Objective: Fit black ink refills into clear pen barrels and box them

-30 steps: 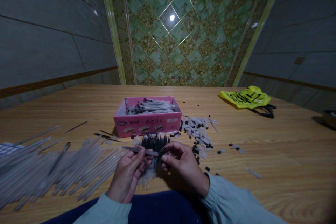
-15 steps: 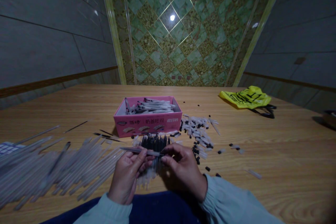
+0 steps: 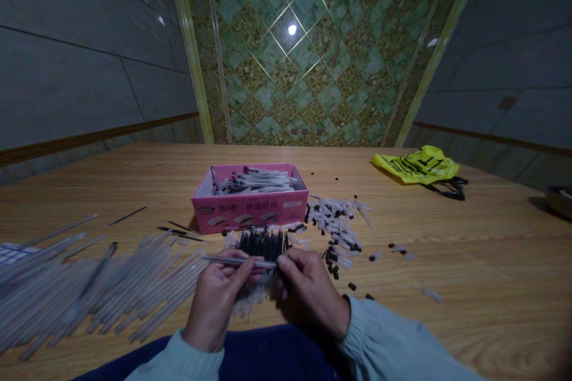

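My left hand [image 3: 213, 300] is closed around a clear pen [image 3: 221, 260], which lies nearly level with its thin end to the left. At the other end of the pen my right hand [image 3: 310, 283] is closed in a pinch, thumb and fingertips on the tip. Any small part between those fingertips is hidden. Just beyond and below both hands lies a row of black-tipped pen pieces [image 3: 261, 243] with whitish lower ends. To the left, many clear pen barrels [image 3: 147, 274] are spread over the wooden table [image 3: 469, 262].
Behind the hands stands a pink box [image 3: 250, 214] filled with pens [image 3: 263, 180]. White and black small caps [image 3: 335, 223] lie scattered right of it. A yellow bag [image 3: 417, 165] rests at the back right. Thin dark refills [image 3: 181, 232] lie left of the box.
My right hand has closed in on the pen's right end, its fingers now more curled. The pen has tilted slightly closer to level. My left hand keeps its hold.
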Action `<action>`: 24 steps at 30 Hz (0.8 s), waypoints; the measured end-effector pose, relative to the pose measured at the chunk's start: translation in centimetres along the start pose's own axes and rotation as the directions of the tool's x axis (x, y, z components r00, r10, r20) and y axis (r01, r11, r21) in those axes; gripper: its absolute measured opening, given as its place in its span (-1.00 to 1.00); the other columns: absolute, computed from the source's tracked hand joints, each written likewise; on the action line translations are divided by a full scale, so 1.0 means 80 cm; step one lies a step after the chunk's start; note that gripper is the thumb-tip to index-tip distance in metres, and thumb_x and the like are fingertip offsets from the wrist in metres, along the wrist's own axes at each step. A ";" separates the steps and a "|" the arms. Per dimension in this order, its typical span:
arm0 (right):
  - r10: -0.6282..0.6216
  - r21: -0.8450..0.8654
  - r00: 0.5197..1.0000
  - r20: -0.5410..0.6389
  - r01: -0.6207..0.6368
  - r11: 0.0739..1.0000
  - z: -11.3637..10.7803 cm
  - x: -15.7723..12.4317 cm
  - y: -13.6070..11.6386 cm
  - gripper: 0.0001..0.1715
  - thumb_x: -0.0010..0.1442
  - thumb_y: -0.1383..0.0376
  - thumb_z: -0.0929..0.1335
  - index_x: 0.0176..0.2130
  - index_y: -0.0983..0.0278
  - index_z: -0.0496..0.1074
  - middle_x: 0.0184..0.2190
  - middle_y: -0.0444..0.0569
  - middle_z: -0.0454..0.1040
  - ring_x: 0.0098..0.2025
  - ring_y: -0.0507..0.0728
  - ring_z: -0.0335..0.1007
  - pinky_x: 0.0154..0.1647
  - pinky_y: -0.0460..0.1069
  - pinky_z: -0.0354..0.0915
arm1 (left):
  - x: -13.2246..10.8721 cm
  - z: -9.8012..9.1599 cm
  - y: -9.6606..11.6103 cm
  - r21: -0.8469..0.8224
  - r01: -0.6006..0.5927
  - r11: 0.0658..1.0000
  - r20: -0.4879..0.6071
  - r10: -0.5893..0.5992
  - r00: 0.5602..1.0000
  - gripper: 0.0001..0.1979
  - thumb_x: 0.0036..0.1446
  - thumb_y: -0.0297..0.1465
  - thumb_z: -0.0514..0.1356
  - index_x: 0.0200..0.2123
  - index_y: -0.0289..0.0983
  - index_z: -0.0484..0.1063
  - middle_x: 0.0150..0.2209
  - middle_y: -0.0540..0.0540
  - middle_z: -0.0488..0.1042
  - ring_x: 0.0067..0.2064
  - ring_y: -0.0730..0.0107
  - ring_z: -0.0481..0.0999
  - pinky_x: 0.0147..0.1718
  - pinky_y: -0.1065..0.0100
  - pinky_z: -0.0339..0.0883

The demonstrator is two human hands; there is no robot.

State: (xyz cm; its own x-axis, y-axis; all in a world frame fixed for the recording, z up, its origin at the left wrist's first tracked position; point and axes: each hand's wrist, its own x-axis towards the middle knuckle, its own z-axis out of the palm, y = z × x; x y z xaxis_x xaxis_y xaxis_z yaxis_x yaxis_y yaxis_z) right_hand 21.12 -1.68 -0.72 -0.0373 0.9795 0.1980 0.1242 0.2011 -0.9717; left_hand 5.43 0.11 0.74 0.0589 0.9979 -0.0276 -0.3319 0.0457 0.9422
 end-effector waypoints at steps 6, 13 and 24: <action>-0.027 -0.093 0.998 0.052 0.032 0.995 -0.003 0.000 -0.005 -0.54 0.24 0.03 0.19 -0.50 0.29 0.29 -0.66 -0.18 0.29 -0.62 -0.02 0.22 -0.61 -0.15 0.12 | -0.001 -0.002 -0.001 -0.018 0.002 1.000 -0.035 -0.003 0.999 -0.68 -0.22 -0.40 0.39 -0.38 -0.35 0.37 -0.46 -0.11 0.59 -0.44 0.38 0.57 -0.42 0.45 0.45; -0.148 -0.328 0.987 0.068 0.162 0.931 -0.008 -0.003 -0.004 -0.52 0.30 0.15 0.15 -0.59 0.28 0.24 -0.66 -0.21 0.18 -0.57 -0.02 0.13 -0.53 -0.12 0.05 | -0.002 -0.002 -0.001 -0.013 0.038 0.999 0.012 -0.038 0.999 -0.67 -0.18 -0.38 0.38 -0.37 -0.34 0.33 -0.50 -0.09 0.58 -0.45 0.39 0.56 -0.45 0.47 0.43; -0.140 -0.306 0.987 0.073 0.155 0.939 -0.005 -0.005 -0.001 -0.55 0.29 0.13 0.17 -0.54 0.29 0.27 -0.64 -0.20 0.24 -0.56 -0.02 0.16 -0.52 -0.13 0.04 | 0.001 -0.004 -0.003 -0.060 0.060 0.996 -0.013 -0.061 0.998 -0.62 -0.24 -0.36 0.40 -0.35 -0.35 0.34 -0.52 -0.05 0.57 -0.48 0.41 0.55 -0.46 0.47 0.43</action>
State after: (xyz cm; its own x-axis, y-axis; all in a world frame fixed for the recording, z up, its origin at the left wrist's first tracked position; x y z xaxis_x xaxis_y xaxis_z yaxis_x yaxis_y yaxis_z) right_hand 21.56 -2.12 -0.63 -0.1269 0.9383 0.3216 0.4148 0.3447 -0.8421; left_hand 5.19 0.23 0.38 0.0672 0.9937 -0.0896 -0.3839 0.1086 0.9170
